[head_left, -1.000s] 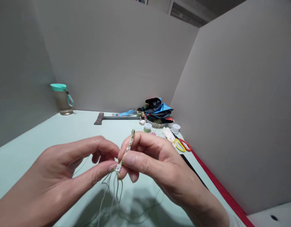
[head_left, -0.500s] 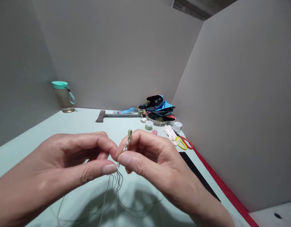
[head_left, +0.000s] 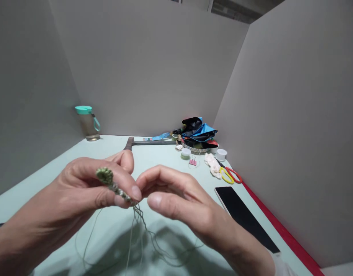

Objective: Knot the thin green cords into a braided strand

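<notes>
My left hand [head_left: 81, 191] pinches a green and white braided cord [head_left: 116, 188] between thumb and forefinger. Its looped green end points up and to the left over the fingers. Below the pinch, several thin pale green threads [head_left: 140, 218] hang loose and curl down over the table. Close on the right is my right hand [head_left: 190, 203], thumb and forefinger apart, with nothing seen held between them. Its forefinger tip is right by the left fingertips; whether it touches a thread I cannot tell.
On the pale green table [head_left: 113, 147] lie a hammer-like tool [head_left: 153, 143], a blue and black bag [head_left: 199, 132], thread spools [head_left: 185, 154], a pink binder clip [head_left: 193, 161], scissors [head_left: 228, 175] and a black phone-like slab [head_left: 245, 218]. A bottle [head_left: 89, 124] stands back left. Grey walls surround the table.
The braid has passed from my right fingers to my left, and its looped end now leans left. My right thumb and forefinger have parted. The view has shifted slightly left.
</notes>
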A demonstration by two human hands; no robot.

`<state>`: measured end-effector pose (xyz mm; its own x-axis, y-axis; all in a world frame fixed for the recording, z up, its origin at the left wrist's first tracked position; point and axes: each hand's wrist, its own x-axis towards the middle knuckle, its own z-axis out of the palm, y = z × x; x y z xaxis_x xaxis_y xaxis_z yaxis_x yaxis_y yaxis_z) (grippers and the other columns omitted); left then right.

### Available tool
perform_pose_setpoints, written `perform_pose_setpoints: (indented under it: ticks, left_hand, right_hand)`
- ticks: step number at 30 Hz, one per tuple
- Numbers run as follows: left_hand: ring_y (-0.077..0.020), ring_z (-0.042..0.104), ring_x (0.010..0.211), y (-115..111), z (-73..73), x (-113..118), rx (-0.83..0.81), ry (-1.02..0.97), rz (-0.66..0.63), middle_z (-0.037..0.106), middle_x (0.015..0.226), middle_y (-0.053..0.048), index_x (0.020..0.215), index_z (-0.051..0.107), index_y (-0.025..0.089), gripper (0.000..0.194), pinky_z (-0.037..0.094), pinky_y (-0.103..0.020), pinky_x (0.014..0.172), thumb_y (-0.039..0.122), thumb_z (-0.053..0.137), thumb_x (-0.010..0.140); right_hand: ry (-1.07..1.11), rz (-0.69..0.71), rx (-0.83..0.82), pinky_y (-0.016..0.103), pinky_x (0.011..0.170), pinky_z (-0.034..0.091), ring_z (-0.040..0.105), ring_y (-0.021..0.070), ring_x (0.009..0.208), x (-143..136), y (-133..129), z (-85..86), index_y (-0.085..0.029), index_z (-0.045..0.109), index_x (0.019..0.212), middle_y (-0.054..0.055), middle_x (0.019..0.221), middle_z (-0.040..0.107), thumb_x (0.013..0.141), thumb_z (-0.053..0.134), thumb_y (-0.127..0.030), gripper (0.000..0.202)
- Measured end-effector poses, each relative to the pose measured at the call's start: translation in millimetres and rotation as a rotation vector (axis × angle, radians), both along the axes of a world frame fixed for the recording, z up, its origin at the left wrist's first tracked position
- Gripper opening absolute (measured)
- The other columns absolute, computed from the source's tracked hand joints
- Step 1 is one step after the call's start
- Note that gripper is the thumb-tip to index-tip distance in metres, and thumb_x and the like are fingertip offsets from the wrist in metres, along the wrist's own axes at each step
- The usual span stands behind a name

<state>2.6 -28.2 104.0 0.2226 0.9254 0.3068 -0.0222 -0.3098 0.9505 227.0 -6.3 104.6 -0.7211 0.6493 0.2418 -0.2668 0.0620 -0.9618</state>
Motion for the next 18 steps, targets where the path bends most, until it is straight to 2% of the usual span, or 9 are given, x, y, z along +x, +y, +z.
perform_pose_setpoints:
  ticks: [2,4,6,7,10,13,14,16,18]
  left_hand:
    - [-0.0094,0.057,0.063,1,-3.2,0,-0.045,-0.080,-0.066,0.058,0.081,0.002,0.069,0.091,0.034,0.015,0.053,-0.018,0.054,0.038,0.103,0.077]
    - [-0.0115,0.067,0.065,2,-6.2,1,-0.104,-0.149,-0.154,0.069,0.105,-0.001,0.070,0.091,0.036,0.014,0.059,-0.021,0.052,0.040,0.104,0.076]
    - [-0.0143,0.076,0.065,0,-7.5,4,-0.168,-0.193,-0.225,0.074,0.127,0.000,0.073,0.092,0.038,0.012,0.063,-0.023,0.050,0.040,0.103,0.078]
    - [-0.0148,0.078,0.062,-1,-7.5,6,-0.197,-0.211,-0.259,0.076,0.130,0.001,0.075,0.092,0.038,0.011,0.064,-0.024,0.050,0.041,0.102,0.079]
    - [-0.0186,0.082,0.057,-5,-6.5,11,-0.287,-0.249,-0.329,0.081,0.127,0.002,0.077,0.092,0.039,0.009,0.067,-0.028,0.054,0.042,0.100,0.081]
    - [-0.0296,0.086,0.083,-7,-8.9,12,-0.253,-0.269,-0.266,0.084,0.123,-0.003,0.072,0.092,0.037,0.013,0.072,-0.035,0.066,0.041,0.104,0.075]
    - [-0.0304,0.085,0.092,-7,-10.9,12,-0.225,-0.280,-0.231,0.085,0.121,-0.004,0.071,0.091,0.036,0.015,0.072,-0.034,0.070,0.040,0.105,0.074]
    - [-0.0271,0.082,0.097,-6,-16.1,9,-0.213,-0.295,-0.206,0.084,0.120,-0.003,0.072,0.091,0.036,0.014,0.070,-0.029,0.074,0.039,0.104,0.075]
    - [-0.0217,0.081,0.091,-6,-21.8,6,-0.232,-0.297,-0.237,0.083,0.122,0.001,0.075,0.091,0.037,0.011,0.067,-0.025,0.071,0.038,0.101,0.080]
  right_hand:
    - [0.030,0.075,-0.071,0.038,0.112,0.047,0.066,0.0232,0.111,-4,-4,-3.8,-0.021,0.071,0.099,0.004,0.103,0.071,0.095,0.080,-0.033,0.015]
    - [0.083,0.137,-0.140,0.040,0.116,0.045,0.069,0.0238,0.108,-9,-6,-8.1,-0.022,0.072,0.102,0.004,0.096,0.071,0.098,0.074,-0.035,0.014]
    - [0.102,0.173,-0.200,0.041,0.112,0.049,0.071,0.0222,0.094,-13,-6,-12.5,-0.023,0.071,0.103,0.003,0.089,0.070,0.100,0.072,-0.038,0.016]
    - [0.095,0.178,-0.225,0.041,0.107,0.053,0.070,0.0205,0.086,-14,-6,-14.6,-0.023,0.070,0.103,0.001,0.086,0.069,0.100,0.072,-0.040,0.017]
    - [0.075,0.182,-0.251,0.032,0.081,0.056,0.064,0.0147,0.065,-16,-3,-18.3,-0.023,0.067,0.097,-0.003,0.075,0.064,0.097,0.079,-0.047,0.027]
    - [0.058,0.178,-0.285,0.023,0.057,0.047,0.054,0.0091,0.054,-13,-3,-16.9,-0.022,0.067,0.097,-0.005,0.074,0.060,0.098,0.082,-0.048,0.030]
    - [0.052,0.186,-0.302,0.021,0.052,0.042,0.049,0.0073,0.052,-12,-3,-15.6,-0.021,0.067,0.098,-0.005,0.075,0.060,0.099,0.082,-0.046,0.029]
    - [0.041,0.183,-0.318,0.019,0.046,0.032,0.037,0.0052,0.050,-11,-4,-12.6,-0.021,0.067,0.096,-0.006,0.074,0.057,0.099,0.084,-0.042,0.028]
    - [0.017,0.160,-0.288,0.019,0.045,0.026,0.031,0.0054,0.051,-10,-6,-10.4,-0.020,0.066,0.093,-0.008,0.069,0.052,0.098,0.086,-0.040,0.028]
